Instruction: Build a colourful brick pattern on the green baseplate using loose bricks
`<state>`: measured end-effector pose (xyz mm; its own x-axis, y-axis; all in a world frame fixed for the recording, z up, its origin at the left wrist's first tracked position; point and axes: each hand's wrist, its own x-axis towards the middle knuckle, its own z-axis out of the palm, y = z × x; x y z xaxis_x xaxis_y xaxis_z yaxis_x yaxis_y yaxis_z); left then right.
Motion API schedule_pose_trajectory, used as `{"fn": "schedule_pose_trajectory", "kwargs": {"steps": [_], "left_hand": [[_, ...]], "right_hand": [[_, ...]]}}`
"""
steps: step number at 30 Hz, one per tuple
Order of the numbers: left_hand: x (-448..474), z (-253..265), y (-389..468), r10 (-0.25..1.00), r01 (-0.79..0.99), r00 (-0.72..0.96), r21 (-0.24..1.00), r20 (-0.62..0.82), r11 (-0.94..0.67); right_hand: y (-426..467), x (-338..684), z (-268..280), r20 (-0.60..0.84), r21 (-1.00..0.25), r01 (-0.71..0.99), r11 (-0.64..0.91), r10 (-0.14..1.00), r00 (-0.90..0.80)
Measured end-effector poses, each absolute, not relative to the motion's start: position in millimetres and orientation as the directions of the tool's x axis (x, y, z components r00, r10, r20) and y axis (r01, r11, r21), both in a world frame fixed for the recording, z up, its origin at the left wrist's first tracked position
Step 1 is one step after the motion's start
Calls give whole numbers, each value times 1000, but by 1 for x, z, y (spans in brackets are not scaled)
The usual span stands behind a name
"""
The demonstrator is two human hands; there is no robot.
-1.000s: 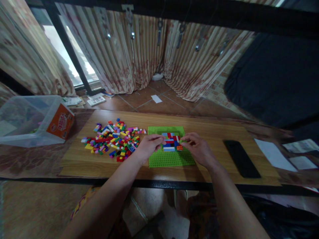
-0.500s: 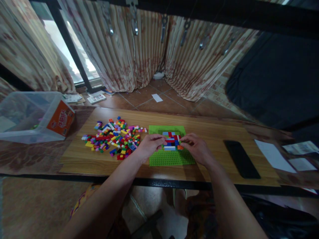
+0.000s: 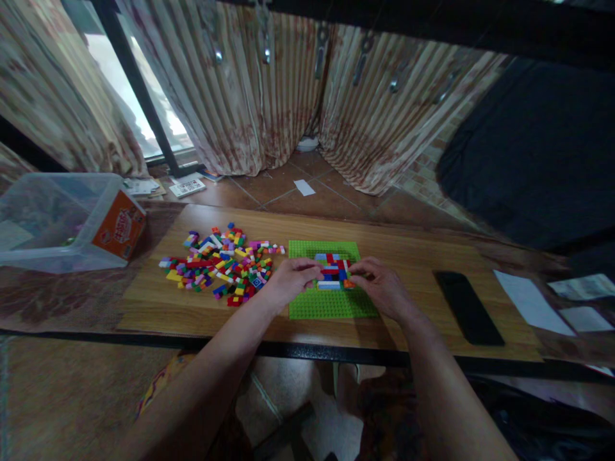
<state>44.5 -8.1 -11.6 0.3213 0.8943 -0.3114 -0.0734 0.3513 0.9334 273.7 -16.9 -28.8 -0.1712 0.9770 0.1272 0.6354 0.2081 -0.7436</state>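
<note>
A low build of toy bricks [image 3: 330, 285] in red, blue, white and other colours sits on a green studded baseplate [image 3: 331, 307]. At the build's left side is my left hand [image 3: 290, 280], its thumb and fingers pinched together on the edge bricks. My right hand [image 3: 384, 287] pinches at the right side, where a small lime-green bit shows by the fingertips. The fingers partly cover both ends of the build. To the left of my left hand spreads a pile of loose toy bricks [image 3: 225, 262] in many colours.
A clear plastic bin [image 3: 62, 256] with an orange label stands at the table's left end. On the right lie a black phone-like slab [image 3: 468, 307] and a white paper sheet [image 3: 531, 301]. The wooden tabletop [image 3: 192, 320] ends at a dark front edge.
The whole view has shifted very slightly. Both hands stay at the two sides of the brick build, with hardly any visible movement.
</note>
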Motion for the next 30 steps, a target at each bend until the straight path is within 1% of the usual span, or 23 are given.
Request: {"fn": "schedule_pose_trajectory", "kwargs": {"steps": [4,12,15,18,22,25,30], "left_hand": [[44,-10,-10,894,-40,319,938,-314,344],[43,-9,-10,892,-44,323,936,-317,349],[43,-8,-10,894,-53,314,934,-321,354],[43,-6,-10,894,-56,300,929,-333,365],[43,-5,-10,893,-55,292,926,-342,373],[44,-6,-10,896,-47,290,930,-338,366],[43,-6,-10,901,-12,291,940,-322,341]], "right_hand": [[-17,274,-30,141,-729,646,225,973,-180],[-16,278,-35,101,-763,620,184,981,-166],[-15,279,-33,101,-758,628,178,982,-157],[-14,278,-32,108,-724,677,131,991,-77],[-12,274,-35,65,-698,716,0,996,63],[-12,268,-39,25,-677,734,-54,995,96],[-12,263,-44,24,-647,760,-61,995,100]]}}
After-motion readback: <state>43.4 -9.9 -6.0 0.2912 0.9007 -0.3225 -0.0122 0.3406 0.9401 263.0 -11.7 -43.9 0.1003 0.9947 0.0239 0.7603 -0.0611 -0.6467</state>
